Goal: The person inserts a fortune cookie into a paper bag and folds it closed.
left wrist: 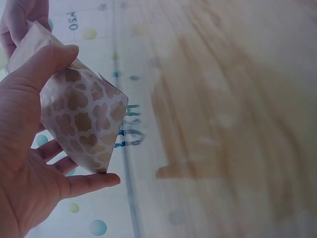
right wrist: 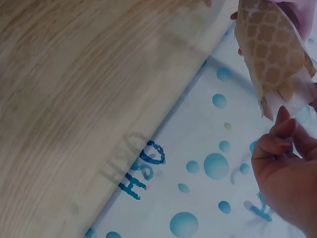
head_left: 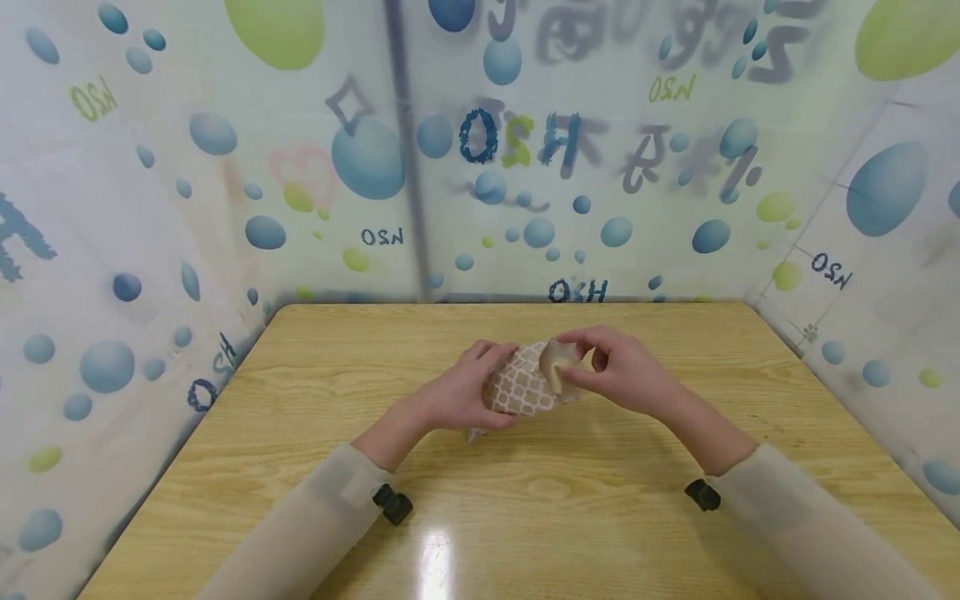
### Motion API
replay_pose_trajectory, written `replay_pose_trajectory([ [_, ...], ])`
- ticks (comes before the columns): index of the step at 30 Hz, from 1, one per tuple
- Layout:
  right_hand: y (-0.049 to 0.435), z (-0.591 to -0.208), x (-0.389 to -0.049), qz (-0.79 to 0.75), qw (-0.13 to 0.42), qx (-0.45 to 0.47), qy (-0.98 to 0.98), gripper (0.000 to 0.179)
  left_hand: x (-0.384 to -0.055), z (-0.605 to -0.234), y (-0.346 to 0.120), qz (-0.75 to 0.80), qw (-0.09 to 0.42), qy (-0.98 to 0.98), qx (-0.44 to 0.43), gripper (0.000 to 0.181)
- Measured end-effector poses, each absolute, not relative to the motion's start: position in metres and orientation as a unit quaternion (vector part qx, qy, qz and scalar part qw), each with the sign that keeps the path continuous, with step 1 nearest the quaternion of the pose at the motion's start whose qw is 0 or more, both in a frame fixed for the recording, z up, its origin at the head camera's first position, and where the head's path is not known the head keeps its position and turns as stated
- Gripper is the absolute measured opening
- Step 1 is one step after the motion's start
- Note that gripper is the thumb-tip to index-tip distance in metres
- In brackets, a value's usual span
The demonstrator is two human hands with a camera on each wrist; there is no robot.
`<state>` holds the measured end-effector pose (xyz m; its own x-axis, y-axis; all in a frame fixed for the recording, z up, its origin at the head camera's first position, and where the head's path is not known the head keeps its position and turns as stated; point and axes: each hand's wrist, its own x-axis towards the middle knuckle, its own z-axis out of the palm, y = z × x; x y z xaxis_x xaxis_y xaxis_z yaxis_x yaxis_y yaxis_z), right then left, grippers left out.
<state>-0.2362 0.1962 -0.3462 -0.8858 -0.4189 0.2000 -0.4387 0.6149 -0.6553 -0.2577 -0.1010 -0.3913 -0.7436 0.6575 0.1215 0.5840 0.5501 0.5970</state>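
Observation:
A small paper bag (head_left: 521, 383), tan with a white lattice pattern, is held tilted above the table. My left hand (head_left: 457, 392) grips its body from the left, the thumb lying across the paper (left wrist: 81, 121) in the left wrist view. The bag's mouth faces right and shows a plain, pale inside. At that mouth my right hand (head_left: 626, 371) pinches the edge between thumb and fingers. In the right wrist view the right fingertips (right wrist: 282, 116) meet the rim of the bag (right wrist: 272, 44). Whether anything lies deeper inside cannot be seen.
The hands are over a wood-grain table (head_left: 585, 517). White sheeting (head_left: 622, 250) printed with blue and green dots stands behind it and along both sides. A small black device (head_left: 393, 504) sits at the left wrist, another black device (head_left: 703, 495) at the right.

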Motion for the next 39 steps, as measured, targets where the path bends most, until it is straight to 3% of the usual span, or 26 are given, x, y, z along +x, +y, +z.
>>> replay_pose_trajectory([
  [5,0.189,-0.349,-0.234,0.355,0.030,0.237,-0.904,0.043,-0.257,-0.392,-0.101,0.319,0.061,0.880,0.347,0.109],
  [13,0.189,-0.342,-0.232,0.425,-0.001,0.184,-0.886,0.044,-0.257,-0.391,-0.103,0.330,0.047,0.878,0.345,0.109],
  [25,0.175,-0.349,-0.227,0.383,0.012,0.185,-0.905,0.041,-0.257,-0.392,-0.103,0.331,0.046,0.876,0.347,0.108],
  [31,0.189,-0.344,-0.227,0.394,0.025,0.195,-0.898,0.047,-0.256,-0.389,-0.106,0.334,0.042,0.879,0.338,0.108],
  [39,0.212,-0.346,-0.231,0.385,0.029,0.199,-0.901,0.042,-0.257,-0.389,-0.109,0.334,0.037,0.881,0.334,0.109],
])
